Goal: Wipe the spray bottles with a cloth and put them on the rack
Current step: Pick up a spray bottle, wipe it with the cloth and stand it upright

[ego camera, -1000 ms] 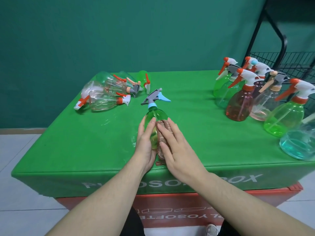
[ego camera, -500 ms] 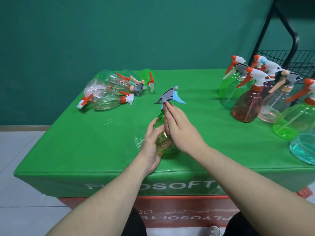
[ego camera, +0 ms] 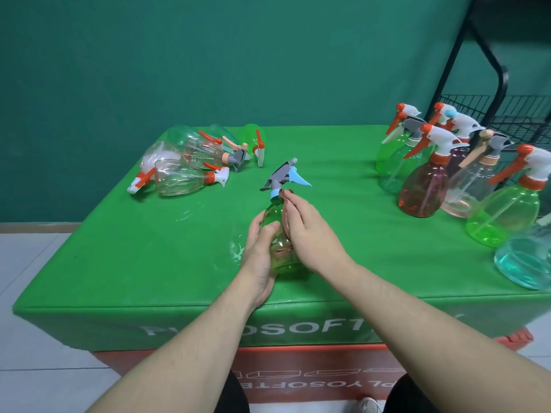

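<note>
At centre frame, on the green-covered table [ego camera: 125,263], my left hand [ego camera: 258,257] curls round the lower body of an upright translucent green plastic spray bottle with a grey-and-blue trigger head [ego camera: 278,222], thumb across its front. My right hand [ego camera: 310,231] lies flat-fingered against the bottle's right side, pressing a reddish-brown cloth [ego camera: 285,213] to it up to the blue collar. Toward the upper left of the frame, a cluster of clear and green spray bottles [ego camera: 185,165] lies on its sides. Along the right edge, a group of green, red, clear and blue spray bottles [ego camera: 447,174] stands upright, close together. Behind them, at the upper right, stands a black wire rack [ego camera: 489,108].
</note>
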`<state>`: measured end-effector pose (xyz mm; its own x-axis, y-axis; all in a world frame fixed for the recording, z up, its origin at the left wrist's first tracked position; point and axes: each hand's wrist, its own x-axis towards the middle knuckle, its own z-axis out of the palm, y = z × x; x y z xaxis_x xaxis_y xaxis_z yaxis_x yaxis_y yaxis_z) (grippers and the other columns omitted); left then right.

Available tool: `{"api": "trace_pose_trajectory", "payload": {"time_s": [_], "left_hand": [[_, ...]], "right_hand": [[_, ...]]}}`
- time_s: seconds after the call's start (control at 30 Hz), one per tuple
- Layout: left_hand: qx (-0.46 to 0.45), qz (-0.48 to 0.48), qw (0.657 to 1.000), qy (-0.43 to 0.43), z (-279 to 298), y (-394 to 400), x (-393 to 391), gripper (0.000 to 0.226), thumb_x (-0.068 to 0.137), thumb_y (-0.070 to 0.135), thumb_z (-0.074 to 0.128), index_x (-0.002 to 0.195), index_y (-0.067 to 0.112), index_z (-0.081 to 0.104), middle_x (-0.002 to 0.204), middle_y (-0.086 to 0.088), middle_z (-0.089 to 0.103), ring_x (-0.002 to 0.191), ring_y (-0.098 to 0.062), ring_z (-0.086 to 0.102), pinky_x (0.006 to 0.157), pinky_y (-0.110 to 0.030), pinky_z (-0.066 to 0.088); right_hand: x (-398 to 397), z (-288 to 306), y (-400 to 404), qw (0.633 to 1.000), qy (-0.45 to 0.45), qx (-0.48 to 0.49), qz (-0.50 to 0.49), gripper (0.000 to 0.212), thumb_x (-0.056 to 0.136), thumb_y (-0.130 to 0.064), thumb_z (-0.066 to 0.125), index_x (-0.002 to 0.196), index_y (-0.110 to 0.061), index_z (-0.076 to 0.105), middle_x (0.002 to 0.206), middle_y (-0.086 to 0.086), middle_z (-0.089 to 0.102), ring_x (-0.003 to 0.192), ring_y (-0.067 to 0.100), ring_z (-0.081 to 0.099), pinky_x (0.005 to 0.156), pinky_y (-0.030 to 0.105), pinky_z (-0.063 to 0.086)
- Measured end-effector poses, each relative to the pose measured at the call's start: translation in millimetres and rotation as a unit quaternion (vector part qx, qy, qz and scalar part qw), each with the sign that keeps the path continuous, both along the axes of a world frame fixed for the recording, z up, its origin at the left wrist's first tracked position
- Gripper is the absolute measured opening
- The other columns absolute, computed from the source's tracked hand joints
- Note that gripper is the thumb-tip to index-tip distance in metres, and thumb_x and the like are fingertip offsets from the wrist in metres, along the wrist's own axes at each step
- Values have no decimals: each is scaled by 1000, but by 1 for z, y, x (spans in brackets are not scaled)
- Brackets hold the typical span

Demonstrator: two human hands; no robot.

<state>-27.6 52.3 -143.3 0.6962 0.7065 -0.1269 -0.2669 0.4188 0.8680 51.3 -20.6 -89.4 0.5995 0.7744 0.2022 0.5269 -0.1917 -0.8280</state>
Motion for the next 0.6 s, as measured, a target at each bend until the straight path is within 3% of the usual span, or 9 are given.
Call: {"api": "trace_pose_trajectory", "payload": {"time_s": [0.1,0.23,0.37,0.53,0.6], "left_hand": [[3,15,1000,12,6,-3,-1,36,104,23,52,140,23,52,102,-6,74,74,-17,70,59,-30,54],[-7,31,999,25,13,-7,-2,34,103,28,52,136,22,54,99,-5,74,70,-17,70,57,-28,53],[-50,42,998,25,23,-12,-5,81,74,56,70,144,19,53,124,-18,71,90,-30,73,64,-37,58],[-84,21,996,7,32,-21,-6,102,61,61,90,146,21,51,127,-18,70,103,-35,74,72,-42,61],[-92,-15,996,-3,37,-27,-6,79,71,59,83,133,13,65,117,-17,74,94,-31,76,70,-38,63]], "right_hand": [[-6,-6,-10,1000,-9,13,0,46,110,-35,31,154,-27,39,157,-7,40,140,1,35,111,19,24],[-16,-12,-23,1000,-6,19,4,49,110,-36,29,157,-25,31,162,-8,31,143,-2,30,113,16,19],[-25,-16,-35,1000,-13,9,12,51,110,-37,30,159,-26,26,164,-8,25,147,1,27,115,17,17],[-31,-12,-46,999,-42,24,14,51,110,-33,32,160,-24,25,166,-5,21,150,4,21,121,19,13],[-29,-8,-48,998,-47,42,6,50,109,-32,33,158,-23,29,164,-5,25,149,6,24,123,25,16]]}}
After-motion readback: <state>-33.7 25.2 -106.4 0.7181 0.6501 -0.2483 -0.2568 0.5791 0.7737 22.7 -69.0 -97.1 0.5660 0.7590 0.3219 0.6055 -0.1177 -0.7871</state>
